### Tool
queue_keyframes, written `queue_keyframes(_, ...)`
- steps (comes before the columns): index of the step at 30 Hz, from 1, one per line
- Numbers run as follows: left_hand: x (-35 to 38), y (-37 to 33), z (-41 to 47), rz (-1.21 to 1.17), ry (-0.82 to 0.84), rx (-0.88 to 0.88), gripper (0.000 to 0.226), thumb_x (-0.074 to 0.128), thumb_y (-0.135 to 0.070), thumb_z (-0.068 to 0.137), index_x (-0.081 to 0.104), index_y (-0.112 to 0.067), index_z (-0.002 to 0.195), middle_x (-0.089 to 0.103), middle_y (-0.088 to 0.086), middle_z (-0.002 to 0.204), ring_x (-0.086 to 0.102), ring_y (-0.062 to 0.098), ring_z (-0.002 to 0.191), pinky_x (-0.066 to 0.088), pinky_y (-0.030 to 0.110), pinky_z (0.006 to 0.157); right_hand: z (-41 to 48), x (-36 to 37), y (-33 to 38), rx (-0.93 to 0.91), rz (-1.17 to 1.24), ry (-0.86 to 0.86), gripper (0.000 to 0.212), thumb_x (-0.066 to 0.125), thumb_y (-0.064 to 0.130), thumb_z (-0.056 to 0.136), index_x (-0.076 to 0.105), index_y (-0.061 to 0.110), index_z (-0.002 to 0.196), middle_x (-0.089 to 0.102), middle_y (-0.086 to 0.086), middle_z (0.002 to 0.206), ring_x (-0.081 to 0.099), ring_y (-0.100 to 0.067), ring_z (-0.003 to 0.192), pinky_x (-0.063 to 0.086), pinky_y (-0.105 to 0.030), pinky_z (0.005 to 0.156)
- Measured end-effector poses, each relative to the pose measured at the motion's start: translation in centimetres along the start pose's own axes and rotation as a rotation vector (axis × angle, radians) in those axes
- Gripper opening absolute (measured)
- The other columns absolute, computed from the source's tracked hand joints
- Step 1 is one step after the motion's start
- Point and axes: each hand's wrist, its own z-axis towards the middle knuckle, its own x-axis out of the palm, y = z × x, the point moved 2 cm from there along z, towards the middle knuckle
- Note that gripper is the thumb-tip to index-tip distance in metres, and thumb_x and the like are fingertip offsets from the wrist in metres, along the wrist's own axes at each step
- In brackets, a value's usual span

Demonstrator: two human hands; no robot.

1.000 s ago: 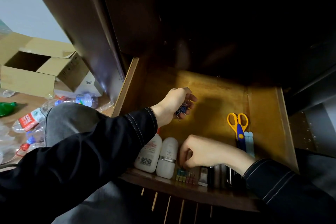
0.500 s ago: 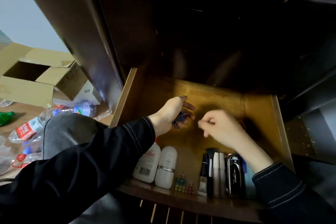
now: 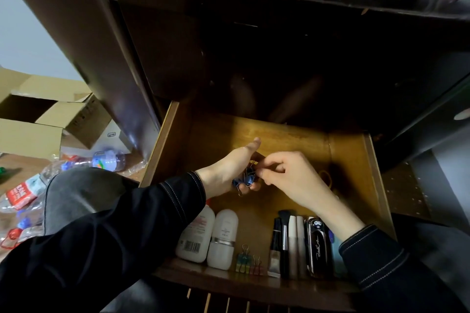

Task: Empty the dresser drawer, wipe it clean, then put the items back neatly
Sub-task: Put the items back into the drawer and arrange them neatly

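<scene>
The wooden drawer (image 3: pixel 353 160) stands pulled out below me. My left hand (image 3: pixel 229 170) hovers over its middle, cupping several blue binder clips (image 3: pixel 245 180) in its curled fingers. My right hand (image 3: pixel 290 178) reaches in from the right and pinches one of those clips with its fingertips. Along the front wall lie two white bottles (image 3: pixel 208 236), a row of coloured binder clips (image 3: pixel 248 263), a makeup brush (image 3: pixel 284 236), white tubes (image 3: pixel 296 241) and a glossy dark case (image 3: pixel 318 246). The yellow scissors (image 3: pixel 326 178) are mostly hidden behind my right hand.
The dark dresser body (image 3: pixel 254 58) overhangs the back of the drawer. On the floor to the left lie an open cardboard box (image 3: pixel 38 119) and several plastic bottles (image 3: pixel 106 160). My grey-clad knee (image 3: pixel 76 193) sits beside the drawer's left wall.
My right hand left the front row of clips, rose to the drawer's middle and came to the clips in my left hand. The left hand stayed nearly in place.
</scene>
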Motion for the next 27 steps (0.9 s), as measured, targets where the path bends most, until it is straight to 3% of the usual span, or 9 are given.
queue_keyframes(3, -0.1, -0.1, 0.0, 0.017, -0.004, 0.012, 0.071, 0.023, -0.064, 0.101, 0.052, -0.002, 0.119, 0.065, 0.008, 0.07, 0.047, 0.014, 0.048, 0.029, 0.021, 0.037, 0.1, -0.2, 0.0, -0.003, 0.077, -0.025, 0.009, 0.068, 0.023, 0.095, 0.077, 0.024, 0.094, 0.072, 0.005, 0.072, 0.069, -0.006, 0.074, 0.057, -0.03, 0.078)
queue_keyframes(6, -0.1, -0.1, 0.1, 0.025, -0.014, 0.013, 0.075, 0.022, -0.061, 0.102, 0.05, 0.004, 0.123, 0.063, 0.007, 0.069, 0.046, 0.014, 0.047, 0.027, 0.02, 0.037, 0.2, -0.4, -0.1, -0.021, 0.115, -0.032, 0.01, 0.066, 0.021, 0.096, 0.077, 0.022, 0.096, 0.074, 0.006, 0.073, 0.07, -0.003, 0.078, 0.053, -0.017, 0.076)
queue_keyframes(8, -0.2, -0.1, 0.0, 0.03, -0.026, 0.01, 0.072, 0.022, -0.061, 0.102, 0.055, 0.001, 0.116, 0.063, 0.006, 0.068, 0.046, 0.014, 0.048, 0.028, 0.02, 0.037, 0.3, -0.4, -0.2, -0.025, 0.077, -0.092, 0.011, 0.066, 0.022, 0.096, 0.076, 0.024, 0.098, 0.074, 0.011, 0.081, 0.068, 0.0, 0.085, 0.05, -0.012, 0.075)
queue_keyframes(10, -0.2, 0.0, 0.0, 0.028, -0.042, -0.002, 0.068, 0.023, -0.061, 0.102, 0.06, -0.004, 0.105, 0.063, 0.006, 0.067, 0.045, 0.014, 0.048, 0.027, 0.02, 0.037, 0.4, -0.6, -0.3, -0.014, 0.076, -0.194, 0.011, 0.066, 0.021, 0.096, 0.076, 0.025, 0.1, 0.072, 0.014, 0.09, 0.066, 0.0, 0.089, 0.052, -0.017, 0.077)
queue_keyframes(13, -0.3, -0.1, 0.1, 0.027, -0.126, -0.031, 0.062, 0.028, -0.055, 0.104, 0.066, -0.007, 0.095, 0.06, 0.004, 0.064, 0.044, 0.013, 0.046, 0.025, 0.018, 0.039, 0.6, -1.9, -0.8, 0.001, 0.154, -0.282, 0.012, 0.068, 0.018, 0.094, 0.075, 0.028, 0.095, 0.073, 0.015, 0.088, 0.065, 0.004, 0.084, 0.052, -0.016, 0.07)
queue_keyframes(17, -0.6, -0.4, 0.1, 0.006, -0.237, -0.03, 0.049, 0.035, -0.044, 0.105, 0.066, -0.007, 0.094, 0.055, 0.005, 0.067, 0.041, 0.015, 0.046, 0.024, 0.017, 0.038, 0.5, -2.1, -1.9, 0.113, -0.013, 0.026, 0.016, 0.075, 0.019, 0.089, 0.075, 0.035, 0.083, 0.071, 0.024, 0.08, 0.063, 0.01, 0.075, 0.047, -0.014, 0.062)
queue_keyframes(20, -0.7, -0.5, 0.0, 0.004, -0.225, -0.01, 0.044, 0.036, -0.041, 0.104, 0.064, -0.009, 0.093, 0.054, 0.003, 0.066, 0.041, 0.014, 0.047, 0.024, 0.018, 0.038, -0.2, -0.1, -2.0, 0.133, -0.15, 0.329, 0.011, 0.078, 0.015, 0.084, 0.079, 0.025, 0.08, 0.075, 0.014, 0.08, 0.067, 0.003, 0.078, 0.057, -0.023, 0.068)
queue_keyframes(23, -0.6, -0.5, -0.1, -0.001, -0.198, -0.009, 0.043, 0.036, -0.039, 0.104, 0.064, -0.008, 0.092, 0.054, 0.003, 0.065, 0.04, 0.014, 0.047, 0.024, 0.017, 0.038, -1.1, 2.1, -1.7, 0.086, -0.222, 0.566, 0.006, 0.079, 0.012, 0.08, 0.081, 0.017, 0.08, 0.075, 0.015, 0.078, 0.068, 0.0, 0.074, 0.055, -0.017, 0.065)
queue_keyframes(27, -0.7, -0.5, 0.0, 0.007, -0.196, -0.009, 0.042, 0.037, -0.039, 0.103, 0.064, -0.009, 0.093, 0.054, 0.003, 0.066, 0.04, 0.014, 0.048, 0.024, 0.016, 0.038, -1.8, 3.9, -1.6, 0.073, -0.308, 0.736, 0.006, 0.078, 0.012, 0.078, 0.082, 0.013, 0.083, 0.077, 0.005, 0.082, 0.07, -0.009, 0.079, 0.06, -0.037, 0.079)
